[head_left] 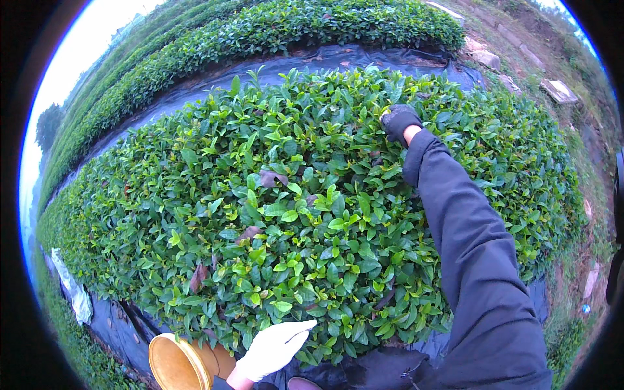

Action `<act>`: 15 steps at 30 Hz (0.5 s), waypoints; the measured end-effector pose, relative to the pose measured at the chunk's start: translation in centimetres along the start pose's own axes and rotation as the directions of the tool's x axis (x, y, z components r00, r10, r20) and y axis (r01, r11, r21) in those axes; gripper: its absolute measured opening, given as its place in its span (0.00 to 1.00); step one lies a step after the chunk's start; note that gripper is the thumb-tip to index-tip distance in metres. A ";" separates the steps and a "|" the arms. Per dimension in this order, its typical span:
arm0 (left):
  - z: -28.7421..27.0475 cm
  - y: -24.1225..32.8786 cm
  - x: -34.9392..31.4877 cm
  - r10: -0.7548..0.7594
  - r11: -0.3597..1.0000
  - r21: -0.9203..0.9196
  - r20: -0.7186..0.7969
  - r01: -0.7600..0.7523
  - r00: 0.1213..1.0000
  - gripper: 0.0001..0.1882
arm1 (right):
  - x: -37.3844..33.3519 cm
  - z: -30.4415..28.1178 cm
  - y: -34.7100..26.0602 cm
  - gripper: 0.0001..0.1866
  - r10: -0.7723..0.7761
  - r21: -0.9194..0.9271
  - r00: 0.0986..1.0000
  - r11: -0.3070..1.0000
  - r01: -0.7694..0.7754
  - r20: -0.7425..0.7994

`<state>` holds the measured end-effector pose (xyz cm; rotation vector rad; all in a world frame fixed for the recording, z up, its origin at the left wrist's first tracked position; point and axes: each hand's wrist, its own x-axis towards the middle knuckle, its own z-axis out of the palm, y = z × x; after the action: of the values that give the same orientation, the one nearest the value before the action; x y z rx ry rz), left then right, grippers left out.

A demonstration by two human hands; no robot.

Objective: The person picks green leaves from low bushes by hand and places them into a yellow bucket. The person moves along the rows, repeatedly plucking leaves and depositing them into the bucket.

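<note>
Outdoors, right hand [401, 122] at leafy bush [312, 188], dark sheeting [396, 58] alongside, hedge [312, 29] beyond.

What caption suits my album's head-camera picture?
Dark-gloved right hand among green leaves; white-gloved left hand near a yellow bucket.

Dark plastic sheeting [114, 318] runs along both sides of the leafy hedge [292, 214]; a crumpled pale sheet [73, 289] lies on the sheeting at left; a pale block [559, 91] and a stone [485, 60] lie on rough earth [575, 136] at right; brown leaves [273, 178] rest on the hedge
</note>
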<state>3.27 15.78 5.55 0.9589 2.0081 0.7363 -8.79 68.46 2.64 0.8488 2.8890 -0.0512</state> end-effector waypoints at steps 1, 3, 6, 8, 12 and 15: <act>0.1 0.0 0.0 0.002 1.000 -0.012 -0.007 -0.002 1.000 0.16 | 0.2 -0.3 -0.7 0.21 0.096 0.061 0.995 0.994 -0.096 0.007; 0.1 -0.1 -0.3 -0.003 1.000 -0.021 -0.014 0.003 1.000 0.16 | 0.8 -0.1 -1.5 0.23 0.210 0.117 0.978 0.971 -0.208 -0.008; 0.1 -0.1 -0.5 -0.014 1.000 -0.011 -0.014 0.014 1.000 0.16 | 1.8 1.3 -2.5 0.25 0.322 0.157 0.944 0.939 -0.307 -0.074; 0.3 0.2 0.5 0.038 0.999 -0.008 0.007 -0.038 0.999 0.16 | 4.8 3.2 2.0 0.23 0.355 0.143 0.925 0.931 -0.336 -0.133; 0.0 0.1 -0.2 -0.003 1.000 -0.001 -0.044 0.003 0.999 0.16 | 2.3 2.4 -1.8 0.23 0.262 0.272 0.957 0.937 -0.221 -0.125; -0.2 0.4 0.3 0.011 0.999 -0.029 -0.081 -0.013 0.997 0.15 | -0.4 3.0 -0.2 0.21 0.218 0.446 0.912 0.894 -0.044 -0.347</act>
<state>3.16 16.26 5.83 0.9384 2.0571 0.8211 -8.26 67.90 -0.28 1.2596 3.2330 -0.5966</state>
